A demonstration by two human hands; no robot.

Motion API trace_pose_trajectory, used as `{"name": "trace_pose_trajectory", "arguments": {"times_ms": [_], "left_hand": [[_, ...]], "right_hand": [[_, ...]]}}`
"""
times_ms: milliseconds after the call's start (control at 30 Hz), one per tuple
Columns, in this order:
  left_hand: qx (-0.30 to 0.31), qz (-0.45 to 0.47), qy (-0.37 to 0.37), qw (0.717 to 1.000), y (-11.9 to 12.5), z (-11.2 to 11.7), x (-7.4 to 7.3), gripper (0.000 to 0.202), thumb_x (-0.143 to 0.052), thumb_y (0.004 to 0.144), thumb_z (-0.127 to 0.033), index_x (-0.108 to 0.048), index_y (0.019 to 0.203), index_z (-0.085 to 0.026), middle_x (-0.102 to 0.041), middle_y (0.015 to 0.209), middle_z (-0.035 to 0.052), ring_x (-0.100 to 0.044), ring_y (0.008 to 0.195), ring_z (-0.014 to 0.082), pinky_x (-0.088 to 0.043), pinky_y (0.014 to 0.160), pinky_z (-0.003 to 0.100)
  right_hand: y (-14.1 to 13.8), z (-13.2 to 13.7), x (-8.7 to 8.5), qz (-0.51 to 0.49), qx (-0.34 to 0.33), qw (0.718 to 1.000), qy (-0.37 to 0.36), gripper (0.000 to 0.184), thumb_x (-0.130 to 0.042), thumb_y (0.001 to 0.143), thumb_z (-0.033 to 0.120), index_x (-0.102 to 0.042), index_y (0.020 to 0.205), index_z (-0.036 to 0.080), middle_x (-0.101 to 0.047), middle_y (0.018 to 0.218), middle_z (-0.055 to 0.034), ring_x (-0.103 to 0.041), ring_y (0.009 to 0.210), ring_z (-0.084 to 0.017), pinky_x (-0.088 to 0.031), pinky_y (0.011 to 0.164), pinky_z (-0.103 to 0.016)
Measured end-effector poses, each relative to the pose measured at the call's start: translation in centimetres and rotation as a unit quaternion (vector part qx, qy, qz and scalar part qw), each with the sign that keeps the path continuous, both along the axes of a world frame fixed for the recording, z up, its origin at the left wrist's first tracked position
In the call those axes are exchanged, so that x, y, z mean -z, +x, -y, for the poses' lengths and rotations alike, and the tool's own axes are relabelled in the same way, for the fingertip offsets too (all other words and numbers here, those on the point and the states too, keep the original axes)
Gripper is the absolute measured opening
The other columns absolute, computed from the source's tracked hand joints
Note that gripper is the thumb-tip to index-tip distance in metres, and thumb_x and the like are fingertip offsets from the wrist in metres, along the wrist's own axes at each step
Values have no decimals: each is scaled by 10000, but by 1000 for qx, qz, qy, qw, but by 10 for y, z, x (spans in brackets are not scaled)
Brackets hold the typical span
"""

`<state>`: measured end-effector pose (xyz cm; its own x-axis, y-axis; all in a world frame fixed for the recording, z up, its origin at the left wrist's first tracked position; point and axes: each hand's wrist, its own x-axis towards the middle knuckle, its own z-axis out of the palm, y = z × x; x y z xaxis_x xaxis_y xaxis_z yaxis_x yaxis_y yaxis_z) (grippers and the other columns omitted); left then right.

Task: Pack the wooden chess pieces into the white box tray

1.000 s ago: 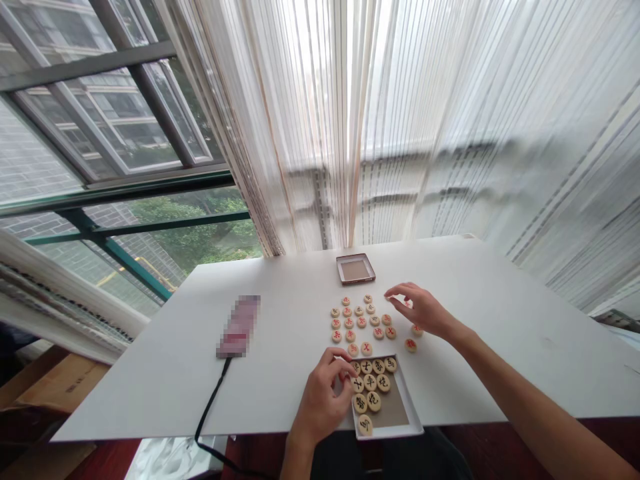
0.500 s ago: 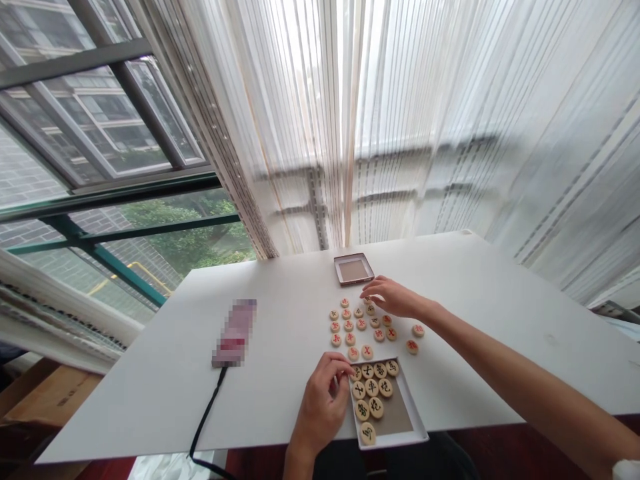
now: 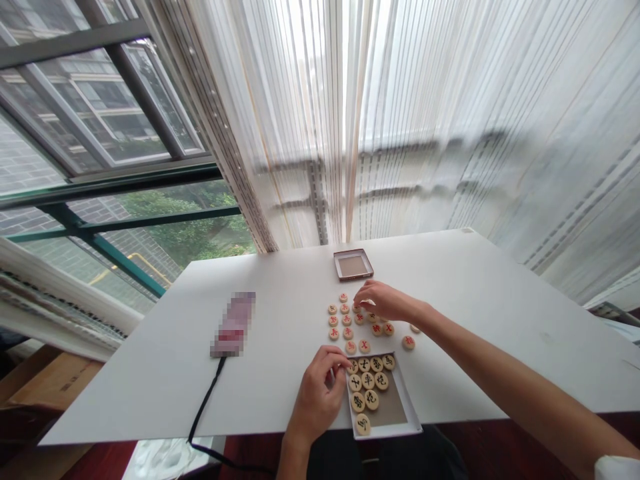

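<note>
My left hand [image 3: 319,395] is at the left wall of a shallow open box [image 3: 400,403], thumb and fingers closed on its edge near the far left corner. Inside the box lie several round wooden xiangqi pieces [image 3: 368,381] with black characters, set in rows from the left. My right hand [image 3: 386,300] is over the loose pieces beyond the box, its fingers bent down and closed at a black-marked xiangqi piece [image 3: 357,308]. The hand hides part of the group. Several red-marked pieces [image 3: 347,320] lie just left of it.
The shallow box lid [image 3: 353,265] lies at the back of the white table [image 3: 280,313]. A pixelated pinkish object [image 3: 234,325] with a black cord [image 3: 206,400] is at left. One red piece [image 3: 409,342] sits apart on the right. Curtains [image 3: 400,120] hang behind.
My right hand has moved slightly left and nearer, over another black-marked piece. My left hand stays at the box's edge. The whole view has shifted a little.
</note>
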<state>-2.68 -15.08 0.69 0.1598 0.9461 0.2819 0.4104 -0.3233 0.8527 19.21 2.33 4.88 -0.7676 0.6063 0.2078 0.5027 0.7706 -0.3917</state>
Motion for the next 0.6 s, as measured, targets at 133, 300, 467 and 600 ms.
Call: {"name": "trace_pose_trajectory", "arguments": {"times_ms": [133, 300, 467, 600], "left_hand": [[1, 1, 1, 1000, 0, 0, 1, 197, -501, 934, -136, -680, 965, -211, -625, 1050, 56, -606, 835, 168, -481, 727, 275], [2, 3, 1, 1000, 1, 1, 0, 193, -502, 937, -145, -680, 961, -214, -626, 1051, 56, -608, 847, 170, -480, 725, 273], [1, 0, -6, 1000, 1, 0, -1, 184, -491, 945, -163, -671, 937, -200, -626, 1042, 68, -604, 832, 170, -481, 721, 272], [2, 2, -8, 1000, 0, 1, -2, 187, -489, 946, -168, -673, 936, -197, -628, 1045, 73, -607, 839, 175, -482, 721, 273]], "right_hand": [[-5, -6, 6, 4, -13, 1000, 5, 171, -643, 905, 171, -797, 970, 209, -791, 997, -70, -670, 937, -241, -471, 858, -330], [-5, -14, 9, 9, -1, 1000, 16, 175, -630, 913, 175, -790, 977, 200, -787, 1001, -82, -674, 928, -241, -461, 869, -339], [-8, -13, 7, 13, -4, 1000, 15, 162, -633, 908, 185, -783, 968, 201, -781, 993, -74, -667, 947, -237, -459, 881, -331], [-11, -13, 6, 19, -6, 1000, 12, 121, -684, 865, 218, -782, 934, 202, -777, 906, -63, -665, 889, -237, -468, 844, -326]]}}
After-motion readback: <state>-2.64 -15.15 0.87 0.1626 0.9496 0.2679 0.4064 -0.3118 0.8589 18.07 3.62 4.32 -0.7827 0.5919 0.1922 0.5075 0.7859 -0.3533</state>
